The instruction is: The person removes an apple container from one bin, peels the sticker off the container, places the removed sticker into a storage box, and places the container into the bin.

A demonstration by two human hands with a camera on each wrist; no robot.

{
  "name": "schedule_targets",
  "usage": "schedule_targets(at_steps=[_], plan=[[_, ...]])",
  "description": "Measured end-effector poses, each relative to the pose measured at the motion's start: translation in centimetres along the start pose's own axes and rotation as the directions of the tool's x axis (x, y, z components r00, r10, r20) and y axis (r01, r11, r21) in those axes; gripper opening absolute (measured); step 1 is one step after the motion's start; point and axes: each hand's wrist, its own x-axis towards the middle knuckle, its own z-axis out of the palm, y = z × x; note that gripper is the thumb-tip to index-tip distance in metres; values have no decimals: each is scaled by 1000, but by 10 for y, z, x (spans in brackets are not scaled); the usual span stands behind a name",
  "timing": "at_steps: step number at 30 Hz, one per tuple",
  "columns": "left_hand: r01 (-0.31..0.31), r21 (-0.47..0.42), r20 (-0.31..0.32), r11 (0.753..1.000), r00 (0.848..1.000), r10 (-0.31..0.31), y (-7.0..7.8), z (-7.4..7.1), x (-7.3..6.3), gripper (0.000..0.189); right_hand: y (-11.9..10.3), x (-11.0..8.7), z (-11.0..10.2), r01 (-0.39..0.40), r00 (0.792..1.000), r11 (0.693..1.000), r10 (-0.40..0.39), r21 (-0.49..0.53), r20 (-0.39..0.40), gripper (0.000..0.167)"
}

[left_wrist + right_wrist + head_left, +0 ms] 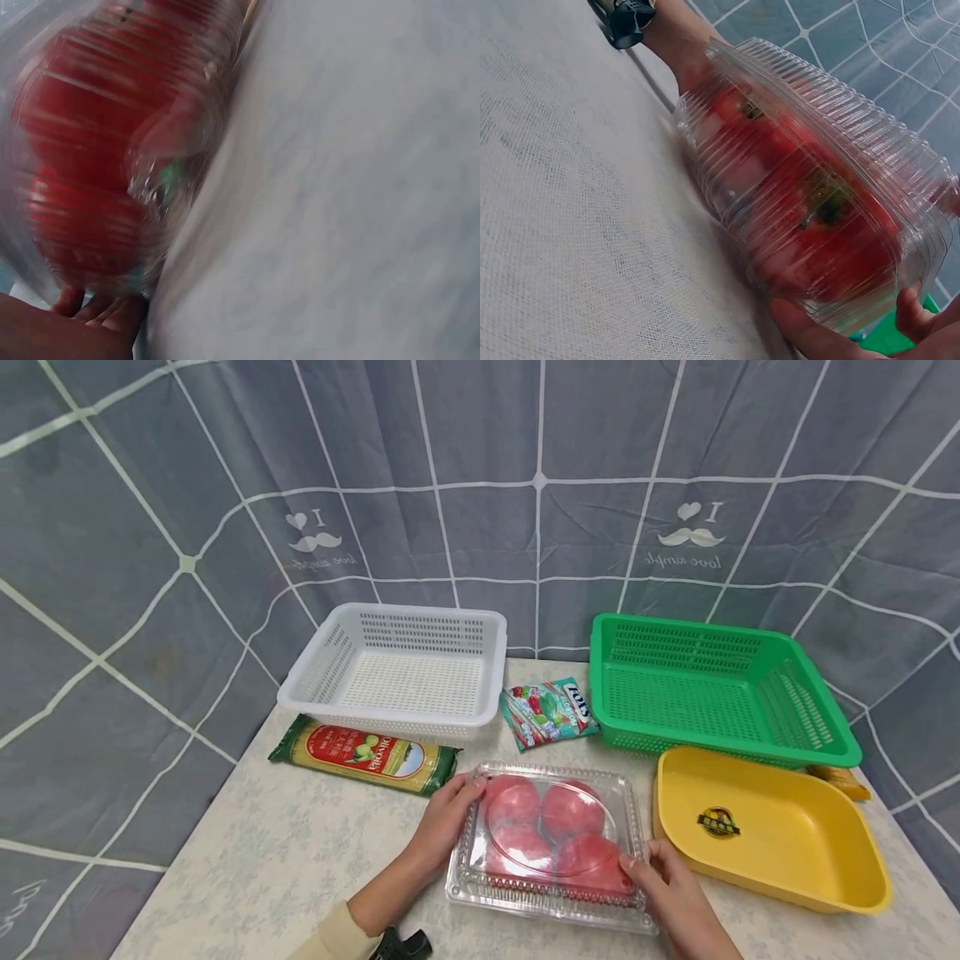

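A clear plastic clamshell box [551, 906] sits at the front middle of the table, its lid down over several red tomatoes [572, 810]. My left hand [438, 827] grips the box by its left side, thumb on the rim. On the opposite side my right hand [675, 889] holds the right edge, thumb over the lid's rim and fingers at the side. Green stem ends show on the tomatoes [826, 204] in the right wrist view. In the left wrist view the left fingers [112, 313] lie against the box's ribbed wall.
Behind stand a white basket [491, 672] and a green basket [836, 718], with a Fox's candy bag [551, 712] between them. A spaghetti pack [367, 756] lies left of the box. To the right, a yellow tray [787, 835] partly covers a yellow packet [843, 783].
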Motion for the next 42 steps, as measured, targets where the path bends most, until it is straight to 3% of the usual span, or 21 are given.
schedule_targets(at_steps=[6,11,15,19,25,28,29,31,35,36,40,42], plan=[[26,15,-3,1000,1000,-26,5,-7,1,46,0,-2,3,-2,1000,1000,2,26,4,34],[11,4,10,1000,1000,-11,13,-12,3,52,-1,-3,2,-20,1000,1000,20,24,5,36],[-60,34,17,998,998,60,24,-19,3,46,-1,-4,2,-14,1000,999,14,33,6,36],[-142,158,-28,977,989,148,41,-25,1,35,-1,-6,1,-20,1000,999,20,26,6,39],[-264,268,-68,926,954,292,66,-36,2,29,-2,-5,1,-35,999,999,35,31,10,40],[-351,320,-63,880,919,389,71,-47,10,28,-1,-4,1,-25,1000,999,25,21,10,40],[-384,351,-65,854,900,431,72,-51,13,27,-1,-4,1,-31,999,999,31,22,8,40],[-436,430,-81,790,853,515,74,-59,20,26,-1,-4,1,-35,999,999,35,24,11,41],[-487,594,-113,640,737,667,76,-75,33,25,-1,-4,0,-43,999,999,43,22,20,43],[-495,617,-112,612,715,690,76,-79,35,25,0,-4,0,-40,999,999,40,18,22,44],[-515,686,-89,514,641,762,72,-94,48,24,-1,-5,0,-35,999,999,35,9,19,45],[-513,709,-88,483,615,783,68,-102,53,22,0,-5,0,-34,999,999,34,10,18,45]])
